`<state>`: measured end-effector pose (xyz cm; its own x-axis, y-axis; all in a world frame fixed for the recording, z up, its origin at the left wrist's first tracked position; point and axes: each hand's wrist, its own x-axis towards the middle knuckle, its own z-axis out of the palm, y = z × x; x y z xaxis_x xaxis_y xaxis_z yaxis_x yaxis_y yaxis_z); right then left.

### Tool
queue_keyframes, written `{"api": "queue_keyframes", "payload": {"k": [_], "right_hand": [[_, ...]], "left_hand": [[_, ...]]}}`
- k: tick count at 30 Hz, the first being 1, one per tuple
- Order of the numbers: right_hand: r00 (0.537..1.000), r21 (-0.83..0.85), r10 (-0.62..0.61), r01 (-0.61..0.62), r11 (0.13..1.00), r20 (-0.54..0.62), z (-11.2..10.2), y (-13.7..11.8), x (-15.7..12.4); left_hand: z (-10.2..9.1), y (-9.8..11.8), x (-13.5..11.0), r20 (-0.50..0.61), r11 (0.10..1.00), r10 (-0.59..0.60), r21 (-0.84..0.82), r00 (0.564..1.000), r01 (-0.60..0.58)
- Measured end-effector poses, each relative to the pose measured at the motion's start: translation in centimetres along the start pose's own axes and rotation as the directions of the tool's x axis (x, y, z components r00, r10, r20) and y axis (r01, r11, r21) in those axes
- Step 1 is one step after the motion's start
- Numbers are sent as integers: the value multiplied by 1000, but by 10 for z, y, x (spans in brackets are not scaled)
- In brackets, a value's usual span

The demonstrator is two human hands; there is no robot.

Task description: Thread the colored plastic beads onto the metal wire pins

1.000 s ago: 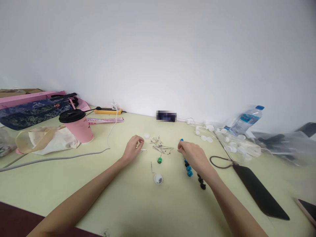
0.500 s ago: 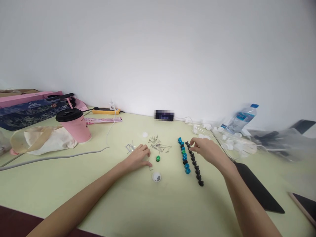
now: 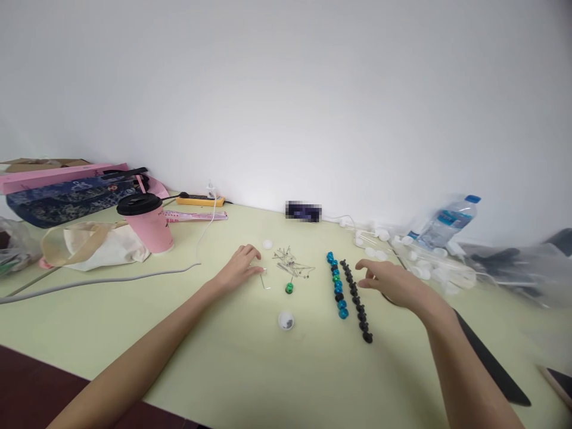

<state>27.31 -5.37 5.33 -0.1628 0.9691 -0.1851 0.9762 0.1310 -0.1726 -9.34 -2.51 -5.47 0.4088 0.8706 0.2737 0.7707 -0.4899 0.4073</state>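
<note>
My left hand (image 3: 238,269) is low over several thin L-shaped metal pieces, possibly hex keys, and partly covers them. Its thumb and fingers are apart. One bent metal piece (image 3: 266,283) lies just beyond the thumb. To the right is a pile of thin metal pins (image 3: 288,259), with a green bead-like piece (image 3: 289,288) on a thin stem below it. My right hand (image 3: 391,283) hovers with loosely curled, parted fingers beside a row of small black knob-like pieces (image 3: 357,301). Parallel to that row runs a line of blue, green and black pieces (image 3: 338,287).
A small white round container (image 3: 286,320) with dark bits stands in front; a white cap (image 3: 267,244) lies behind. At left are a pink cup (image 3: 149,229) and a grey cable (image 3: 125,280). Clear plastic parts (image 3: 420,262), a water bottle (image 3: 451,220) and a black mat (image 3: 491,357) occupy the right.
My left hand has drawn back to the left and away from me, onto the L-shaped metal pieces. My right hand has moved off the black row to the right. The view has shifted slightly.
</note>
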Motion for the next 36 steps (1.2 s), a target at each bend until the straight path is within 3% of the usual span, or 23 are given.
{"api": "queue_keyframes", "payload": {"k": [5,7,16,20,23,31,36], "right_hand": [[1000,37,-5,5,999,21,-1,7,1],[1000,44,8,-10,999,25,-2,9,0],[998,75,48,-52,996,46,-7,21,0],[996,90,54,-60,994,65,-8,21,-1],[997,99,51,-58,993,66,-8,22,-1],[998,111,31,-38,993,59,-8,21,-3],[997,99,57,-61,993,46,-12,22,-6]], "left_hand": [[13,2,-7,243,989,101,79,965,-123],[19,3,-10,275,985,117,89,954,-146],[23,-13,-20,127,995,55,74,990,-65],[22,-14,-18,-12,991,-84,101,996,84],[25,-14,-18,1,978,-166,126,986,165],[30,-9,-21,23,993,-108,39,994,107],[21,-3,-20,-107,982,-186,-50,977,181]]}}
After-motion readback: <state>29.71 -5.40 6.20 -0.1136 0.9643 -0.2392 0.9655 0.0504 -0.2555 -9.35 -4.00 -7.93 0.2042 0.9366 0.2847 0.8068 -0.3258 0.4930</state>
